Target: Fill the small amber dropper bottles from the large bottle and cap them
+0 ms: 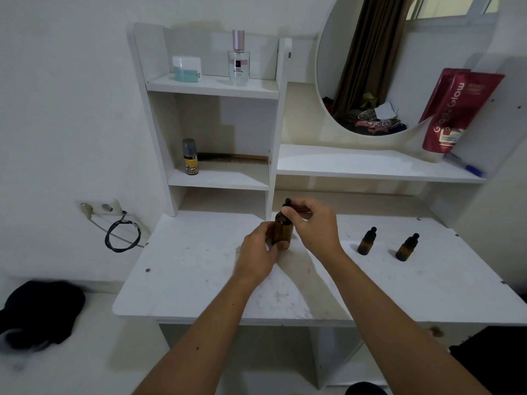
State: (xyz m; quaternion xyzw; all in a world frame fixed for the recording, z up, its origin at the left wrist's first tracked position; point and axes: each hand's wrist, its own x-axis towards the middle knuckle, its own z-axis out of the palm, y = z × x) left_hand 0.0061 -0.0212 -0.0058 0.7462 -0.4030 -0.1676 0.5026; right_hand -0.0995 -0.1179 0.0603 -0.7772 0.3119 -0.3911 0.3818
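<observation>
On the white desk (199,269) my left hand (256,258) grips the large bottle (283,230) upright — my right hand (313,223) pinches its dropper cap (287,205) — I'd twist gently, small bottles (367,241) waiting right of it.

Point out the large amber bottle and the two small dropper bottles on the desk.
large amber bottle (283,230), head view, glass body
left small dropper bottle (366,244), head view, amber body
right small dropper bottle (405,250), head view, amber body

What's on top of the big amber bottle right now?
A black dropper cap sits on the big amber bottle, pinched by the right hand. The left hand holds the body. The fingers cover the cap's collar, so whether it is screwed down cannot be seen.
</observation>
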